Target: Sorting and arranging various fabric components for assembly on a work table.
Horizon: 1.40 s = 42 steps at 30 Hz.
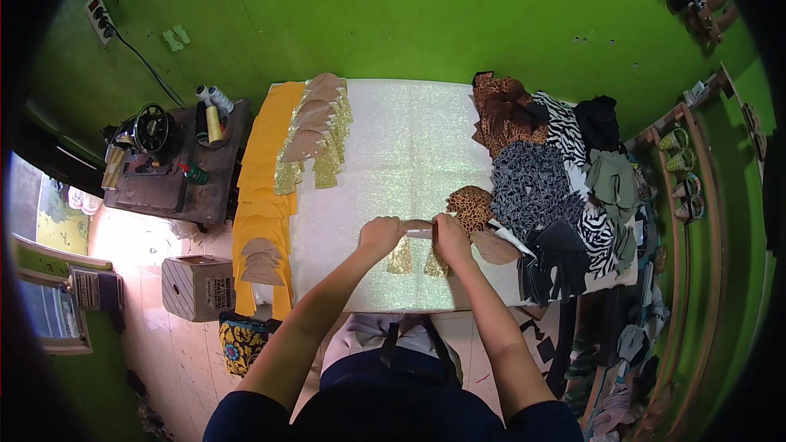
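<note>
Left hand: fingers pinch the strip's left end.
Right hand: fingers pinch its right end.
Strip: long axis left-right, above the tabletop.

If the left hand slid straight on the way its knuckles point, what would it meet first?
The left hand points right along the brown cut piece it grips, so it would probably meet the right hand holding the other end, though depth is uncertain.
</note>
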Motion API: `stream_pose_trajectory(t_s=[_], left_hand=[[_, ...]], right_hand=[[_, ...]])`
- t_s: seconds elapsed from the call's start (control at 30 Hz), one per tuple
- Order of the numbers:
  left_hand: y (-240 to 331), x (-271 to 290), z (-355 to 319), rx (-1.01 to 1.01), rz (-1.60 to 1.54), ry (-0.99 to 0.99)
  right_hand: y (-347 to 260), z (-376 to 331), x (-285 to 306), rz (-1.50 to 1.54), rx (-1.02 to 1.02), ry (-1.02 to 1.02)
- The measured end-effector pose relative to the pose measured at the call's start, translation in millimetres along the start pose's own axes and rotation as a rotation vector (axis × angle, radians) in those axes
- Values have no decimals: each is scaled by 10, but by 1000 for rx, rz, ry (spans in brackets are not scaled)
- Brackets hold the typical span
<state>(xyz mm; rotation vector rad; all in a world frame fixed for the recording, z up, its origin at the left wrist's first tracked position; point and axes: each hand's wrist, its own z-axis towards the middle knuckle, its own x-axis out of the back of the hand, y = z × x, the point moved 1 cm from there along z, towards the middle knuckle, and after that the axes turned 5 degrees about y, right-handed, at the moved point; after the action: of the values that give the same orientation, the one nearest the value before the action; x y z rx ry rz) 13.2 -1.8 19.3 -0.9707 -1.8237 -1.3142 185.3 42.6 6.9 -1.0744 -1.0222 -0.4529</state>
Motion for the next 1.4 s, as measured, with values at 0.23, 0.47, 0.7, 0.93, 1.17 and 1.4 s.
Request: stream_pose_trajectory(t_s=[0.23, 0.47, 0.7, 0.93, 1.17, 1.4], left_hand=[[-30, -92, -55, -38, 43, 191], [-61, -254, -181, -142, 51, 523], [-42, -256, -158, -201, 81, 522], [31, -267, -66, -173, 58, 376], [51, -264, -108, -207, 53, 352], [223, -225, -317, -114, -78, 591]], right_hand=[[-322, -170, -8, -128, 120, 205], [-377, -391, -276, -179, 274, -75], [-118, -478, -124, -217, 256, -93], [-51, -466, -27, -193, 132, -56], [-126, -142, 126, 75, 186, 122], [-26, 107, 133, 31, 126, -155]])
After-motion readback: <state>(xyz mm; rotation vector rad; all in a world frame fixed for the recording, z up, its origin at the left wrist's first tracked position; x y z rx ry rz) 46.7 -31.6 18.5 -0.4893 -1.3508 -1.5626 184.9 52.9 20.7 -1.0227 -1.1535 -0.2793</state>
